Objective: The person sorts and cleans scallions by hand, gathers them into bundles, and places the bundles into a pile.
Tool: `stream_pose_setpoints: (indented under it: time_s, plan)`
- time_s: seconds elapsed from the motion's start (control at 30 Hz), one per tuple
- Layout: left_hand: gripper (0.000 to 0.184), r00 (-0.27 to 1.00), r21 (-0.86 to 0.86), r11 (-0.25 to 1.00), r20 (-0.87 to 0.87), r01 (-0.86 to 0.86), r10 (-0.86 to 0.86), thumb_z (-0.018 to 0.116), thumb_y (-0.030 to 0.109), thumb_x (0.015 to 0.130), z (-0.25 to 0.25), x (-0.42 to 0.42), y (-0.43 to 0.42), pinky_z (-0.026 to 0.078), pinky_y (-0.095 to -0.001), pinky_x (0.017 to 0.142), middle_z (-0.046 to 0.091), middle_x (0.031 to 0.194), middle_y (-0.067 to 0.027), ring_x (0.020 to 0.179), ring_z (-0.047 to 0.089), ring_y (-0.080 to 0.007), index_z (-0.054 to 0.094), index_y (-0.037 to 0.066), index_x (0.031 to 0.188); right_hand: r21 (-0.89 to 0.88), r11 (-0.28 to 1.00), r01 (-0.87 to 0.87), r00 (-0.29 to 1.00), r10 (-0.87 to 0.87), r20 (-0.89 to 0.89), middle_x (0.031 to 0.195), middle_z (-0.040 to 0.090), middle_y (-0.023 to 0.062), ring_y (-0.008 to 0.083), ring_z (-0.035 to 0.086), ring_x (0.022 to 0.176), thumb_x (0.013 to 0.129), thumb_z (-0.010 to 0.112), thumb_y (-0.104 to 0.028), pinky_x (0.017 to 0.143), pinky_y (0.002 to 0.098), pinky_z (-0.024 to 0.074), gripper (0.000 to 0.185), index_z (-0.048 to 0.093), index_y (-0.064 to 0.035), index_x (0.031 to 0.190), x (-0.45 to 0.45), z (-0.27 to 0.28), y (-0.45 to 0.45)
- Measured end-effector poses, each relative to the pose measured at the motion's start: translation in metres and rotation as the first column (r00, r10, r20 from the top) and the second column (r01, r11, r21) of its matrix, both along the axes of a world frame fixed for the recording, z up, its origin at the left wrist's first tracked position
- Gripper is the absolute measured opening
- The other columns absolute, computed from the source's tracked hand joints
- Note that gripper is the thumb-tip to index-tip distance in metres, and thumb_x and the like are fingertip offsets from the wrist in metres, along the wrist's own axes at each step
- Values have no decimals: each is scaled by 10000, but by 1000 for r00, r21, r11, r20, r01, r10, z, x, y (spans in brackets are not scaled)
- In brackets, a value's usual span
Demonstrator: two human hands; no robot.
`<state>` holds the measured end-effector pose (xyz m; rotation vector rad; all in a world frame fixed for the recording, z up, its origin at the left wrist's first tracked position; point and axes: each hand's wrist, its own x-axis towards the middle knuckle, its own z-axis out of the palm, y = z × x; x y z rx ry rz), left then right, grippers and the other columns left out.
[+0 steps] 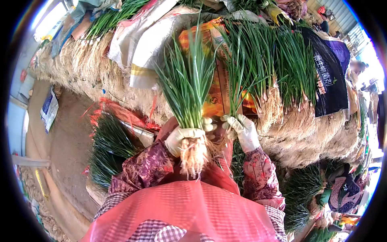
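Observation:
My left hand (177, 141), in a pale glove, is wrapped around a thick bunch of green garlic (187, 94). The leaves stand upright above the fist, and the pale stem ends and stringy roots hang below it. To its right, my right hand (245, 131), gloved too, pinches a thinner cluster of green garlic stalks (235, 86) near the base. The lower ends of these stalks are mostly hidden by the fingers. Just beyond my right hand lie more green garlic plants (258, 60) with their roots toward me.
A long heap of rooted plants (92, 60) spans the back, partly covered by white sacks (155, 40) and a black printed bag (324, 76). Dark green bundles (111, 145) lie at the left, with more bundles (302, 193) at the lower right. A red apron (193, 205) covers my lap.

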<state>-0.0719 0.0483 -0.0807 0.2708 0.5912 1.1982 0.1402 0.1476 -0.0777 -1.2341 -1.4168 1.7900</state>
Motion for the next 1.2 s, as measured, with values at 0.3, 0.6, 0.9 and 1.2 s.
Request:
stream_pose_setpoints:
  time_s: [0.3,0.6,0.9,1.2]
  plan:
    - [443,997,16,997,-16,80,-80,598,76,841,-25,12,-7,535,-314,773,599,1124,-105,1081,598,-254,514,9,1271,-71,997,10,982,-23,-185,830,652,50,124,605,618,910,649,-184,536,255,497,191,626,-13,991,-28,6,-18]
    - [501,997,80,995,-51,57,-53,620,89,785,-19,8,-9,449,-395,953,589,1194,-99,1109,554,-213,522,24,1273,-99,995,-11,978,-10,-209,875,692,118,164,651,696,893,653,-101,631,280,529,127,638,20,929,-5,-20,-10]
    - [414,976,131,991,215,-8,-21,676,79,766,-24,15,-4,460,-344,901,563,1106,-94,1025,560,-234,535,29,1151,100,992,-71,997,70,17,790,626,17,81,579,668,908,650,-176,586,218,480,135,670,-42,910,-13,-6,-9]
    - [417,994,41,997,89,63,-66,621,54,805,-22,8,-7,495,-244,692,532,1166,-83,781,583,-93,509,9,1204,716,648,-259,945,18,325,679,572,75,170,559,629,815,743,-144,589,285,443,184,649,-12,727,-18,-10,-22]
